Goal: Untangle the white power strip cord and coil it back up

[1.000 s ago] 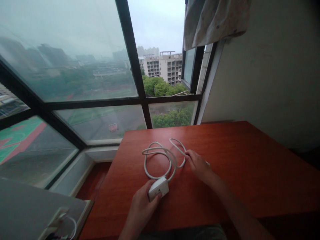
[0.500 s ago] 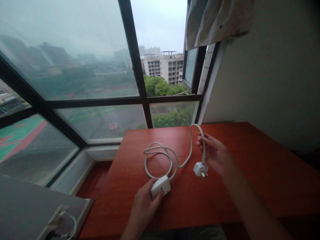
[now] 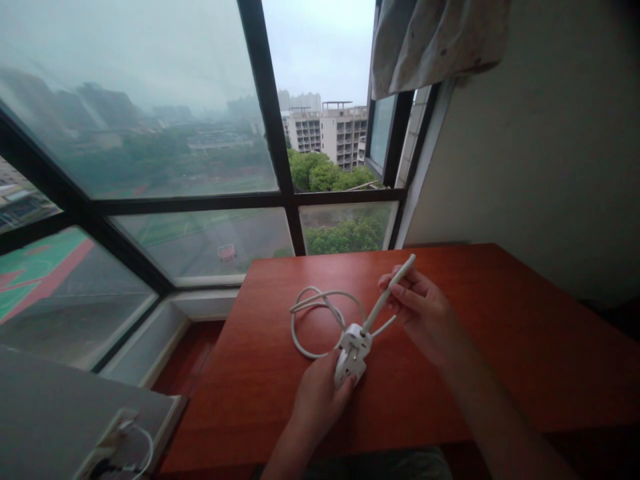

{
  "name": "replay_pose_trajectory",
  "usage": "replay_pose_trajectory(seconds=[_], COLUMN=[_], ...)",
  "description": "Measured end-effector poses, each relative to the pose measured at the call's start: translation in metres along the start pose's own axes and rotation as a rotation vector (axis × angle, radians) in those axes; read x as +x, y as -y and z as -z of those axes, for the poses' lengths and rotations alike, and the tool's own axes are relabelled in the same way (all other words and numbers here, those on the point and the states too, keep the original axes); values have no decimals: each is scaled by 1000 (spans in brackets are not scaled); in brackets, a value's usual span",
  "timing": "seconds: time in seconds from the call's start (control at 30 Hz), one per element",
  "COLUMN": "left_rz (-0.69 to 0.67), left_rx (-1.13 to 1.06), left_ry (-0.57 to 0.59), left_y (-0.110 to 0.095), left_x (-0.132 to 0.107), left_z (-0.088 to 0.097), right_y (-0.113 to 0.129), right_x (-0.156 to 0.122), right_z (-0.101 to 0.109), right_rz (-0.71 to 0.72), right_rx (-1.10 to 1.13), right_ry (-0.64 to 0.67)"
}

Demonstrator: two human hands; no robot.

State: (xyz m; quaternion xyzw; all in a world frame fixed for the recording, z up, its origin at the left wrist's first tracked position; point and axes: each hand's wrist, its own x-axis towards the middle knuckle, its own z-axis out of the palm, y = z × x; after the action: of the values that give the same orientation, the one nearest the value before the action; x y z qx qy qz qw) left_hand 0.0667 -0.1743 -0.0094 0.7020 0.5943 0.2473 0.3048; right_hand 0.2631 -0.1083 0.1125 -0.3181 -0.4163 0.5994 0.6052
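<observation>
My left hand (image 3: 320, 390) grips a white extension socket (image 3: 351, 370) just above the table, thumb on its near face. Right at the socket's upper edge is the white plug (image 3: 356, 337); whether its prongs are touching the socket I cannot tell. My right hand (image 3: 417, 303) pinches the pale cord (image 3: 385, 300) a little way behind the plug, so that it slants up to the right. The rest of the cord lies in loose loops (image 3: 295, 330) on the table behind my left hand.
The reddish-brown wooden table (image 3: 490, 373) runs up to a dark-framed window (image 3: 285, 167), one pane of which stands open. A curtain (image 3: 440, 47) hangs at the upper right. On the lower left are a wall socket strip (image 3: 113, 433) and a white cable (image 3: 150, 450).
My right hand has swung the hanging plug left to the socket, tilting the cord. My left hand has moved right and slightly up with the socket.
</observation>
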Motion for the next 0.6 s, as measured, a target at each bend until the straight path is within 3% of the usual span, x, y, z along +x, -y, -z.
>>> replay_pose_trajectory(seconds=[0.37,0.47,0.6], left_rz=[-56,-74,-57], left_rx=[227,202,50], left_ry=[-75,-58,-71], left_y=[-23,-27,-20], left_x=[29,33,30], left_z=[-30,-30,-15], right_y=[-28,-37,-48], right_x=[11,11,6], right_z=[-41,-45,-36], right_rz=[34,74,92], right_rx=[-34,-124,-284], right_ry=[38,74,84])
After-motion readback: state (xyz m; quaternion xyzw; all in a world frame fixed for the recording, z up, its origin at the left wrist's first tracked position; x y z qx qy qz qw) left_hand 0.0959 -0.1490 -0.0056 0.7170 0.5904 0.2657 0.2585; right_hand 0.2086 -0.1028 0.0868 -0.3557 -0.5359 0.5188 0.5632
